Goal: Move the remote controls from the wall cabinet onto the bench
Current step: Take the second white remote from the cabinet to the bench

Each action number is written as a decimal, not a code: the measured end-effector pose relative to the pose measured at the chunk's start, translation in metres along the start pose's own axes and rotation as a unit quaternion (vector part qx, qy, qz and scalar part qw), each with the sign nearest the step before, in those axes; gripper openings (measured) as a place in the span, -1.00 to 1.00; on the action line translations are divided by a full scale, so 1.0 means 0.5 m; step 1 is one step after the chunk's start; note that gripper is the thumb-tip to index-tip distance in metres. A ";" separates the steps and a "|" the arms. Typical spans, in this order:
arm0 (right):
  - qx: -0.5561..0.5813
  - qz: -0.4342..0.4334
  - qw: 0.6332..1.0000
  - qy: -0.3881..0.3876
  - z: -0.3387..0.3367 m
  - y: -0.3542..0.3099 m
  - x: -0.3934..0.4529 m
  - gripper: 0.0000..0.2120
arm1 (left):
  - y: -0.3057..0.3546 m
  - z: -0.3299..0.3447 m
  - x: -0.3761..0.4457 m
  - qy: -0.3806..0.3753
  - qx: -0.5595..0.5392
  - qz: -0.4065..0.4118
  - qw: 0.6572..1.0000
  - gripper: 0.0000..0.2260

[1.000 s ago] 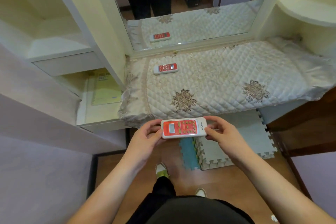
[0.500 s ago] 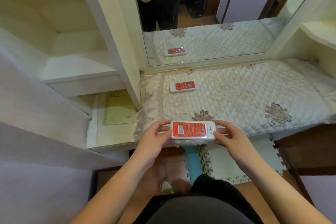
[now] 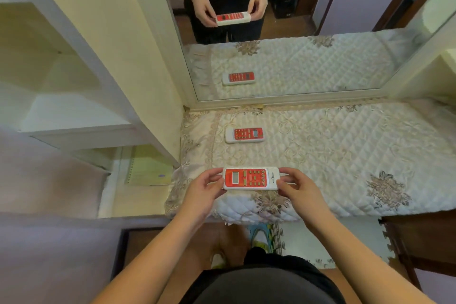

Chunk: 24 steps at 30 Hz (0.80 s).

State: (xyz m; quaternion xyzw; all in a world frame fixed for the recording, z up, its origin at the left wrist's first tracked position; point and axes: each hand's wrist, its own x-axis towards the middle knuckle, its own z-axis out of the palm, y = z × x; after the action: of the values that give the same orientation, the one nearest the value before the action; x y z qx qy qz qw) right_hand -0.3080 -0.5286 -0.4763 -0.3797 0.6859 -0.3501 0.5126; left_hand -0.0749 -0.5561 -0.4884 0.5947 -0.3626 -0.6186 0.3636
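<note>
I hold a red-and-white remote control [image 3: 251,178] level by its two ends, just above the front left part of the bench's quilted cover [image 3: 345,155]. My left hand [image 3: 202,190] grips its left end, my right hand [image 3: 297,186] its right end. A second red-and-white remote [image 3: 245,135] lies flat on the cover farther back, near the mirror. The wall cabinet [image 3: 74,111] with open shelves stands at the left.
A large mirror [image 3: 296,32] behind the bench reflects both remotes and my hands. A yellow-green notebook [image 3: 150,168] lies on the cabinet's low shelf. Foam puzzle mats [image 3: 308,242] cover the floor under the bench. A rounded white shelf [image 3: 449,57] sits at the far right.
My hands have carried the held remote forward, from in front of the bench edge to over the quilted cover. The view has tilted up, showing more of the mirror.
</note>
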 end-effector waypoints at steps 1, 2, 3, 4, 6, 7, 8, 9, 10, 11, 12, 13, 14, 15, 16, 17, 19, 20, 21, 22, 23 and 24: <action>-0.006 0.003 1.000 -0.002 -0.003 -0.001 0.022 -0.78 | -0.004 0.007 0.019 0.010 0.002 -0.005 1.000 -0.78; -0.013 0.006 1.000 -0.004 -0.005 -0.002 0.043 -0.77 | -0.007 0.014 0.037 0.018 0.006 -0.008 1.000 -0.78; -0.020 0.010 1.000 -0.007 -0.006 -0.002 0.065 -0.77 | -0.012 0.019 0.055 0.025 0.009 -0.012 1.000 -0.78; -0.029 0.012 0.999 -0.009 -0.006 -0.001 0.084 -0.76 | -0.014 0.026 0.070 0.033 0.013 -0.016 0.999 -0.78; -0.040 0.020 0.999 -0.013 -0.003 0.001 0.122 -0.75 | -0.019 0.036 0.100 0.052 0.022 -0.028 0.998 -0.80; -0.046 0.025 0.998 -0.015 0.000 0.004 0.139 -0.75 | -0.023 0.040 0.116 0.061 0.029 -0.032 0.997 -0.81; -0.056 0.031 0.998 -0.020 0.003 0.006 0.155 -0.75 | -0.026 0.044 0.130 0.068 0.040 -0.038 0.996 -0.81; -0.066 0.037 0.997 -0.026 0.008 0.009 0.171 -0.74 | -0.029 0.046 0.145 0.073 0.053 -0.046 0.995 -0.79; -0.073 0.044 0.996 -0.033 0.013 0.012 0.185 -0.74 | -0.031 0.047 0.159 0.076 0.064 -0.054 0.994 -0.78; -0.075 0.054 0.995 -0.038 0.018 0.015 0.198 -0.73 | -0.034 0.047 0.173 0.079 0.072 -0.065 0.992 -0.76; -0.077 0.063 0.994 -0.043 0.022 0.017 0.210 -0.72 | -0.036 0.048 0.184 0.080 0.079 -0.076 0.991 -0.74; -0.080 0.069 0.993 -0.047 0.025 0.019 0.221 -0.73 | -0.039 0.046 0.195 0.080 0.083 -0.081 0.990 -0.74; -0.085 0.072 0.992 -0.050 0.027 0.021 0.231 -0.73 | -0.039 0.046 0.204 0.079 0.092 -0.084 0.989 -0.75; -0.088 0.074 0.992 -0.054 0.029 0.022 0.239 -0.74 | -0.041 0.045 0.212 0.076 0.106 -0.084 0.988 -0.76; -0.087 0.076 0.992 -0.058 0.030 0.022 0.246 -0.75 | -0.038 0.046 0.217 0.077 0.121 -0.085 0.986 -0.76; -0.085 0.079 0.991 -0.060 0.031 0.024 0.253 -0.75 | -0.038 0.047 0.223 0.078 0.135 -0.088 0.984 -0.75; -0.095 0.084 0.990 -0.070 0.034 0.027 0.262 -0.75 | -0.032 0.051 0.230 0.084 0.164 -0.092 0.979 -0.76; -0.104 0.085 0.988 -0.078 0.036 0.028 0.265 -0.74 | -0.030 0.052 0.231 0.088 0.177 -0.094 0.976 -0.77; -0.112 0.089 0.986 -0.082 0.036 0.030 0.268 -0.74 | -0.030 0.054 0.233 0.090 0.188 -0.094 0.974 -0.77; -0.115 0.093 0.985 -0.085 0.037 0.031 0.271 -0.74 | -0.030 0.055 0.233 0.089 0.196 -0.093 0.972 -0.77; -0.117 0.097 0.985 -0.086 0.037 0.032 0.273 -0.73 | -0.033 0.055 0.234 0.087 0.201 -0.096 0.971 -0.75; -0.119 0.101 0.984 -0.088 0.038 0.034 0.274 -0.73 | -0.035 0.054 0.234 0.085 0.206 -0.099 0.970 -0.73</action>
State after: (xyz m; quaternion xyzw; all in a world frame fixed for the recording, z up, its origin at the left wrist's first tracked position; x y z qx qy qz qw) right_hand -0.3180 -0.6429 -0.5555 -0.3959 0.7102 -0.1772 0.5545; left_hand -0.1056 -0.6504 -0.5580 0.7401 -0.3896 -0.5106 0.1993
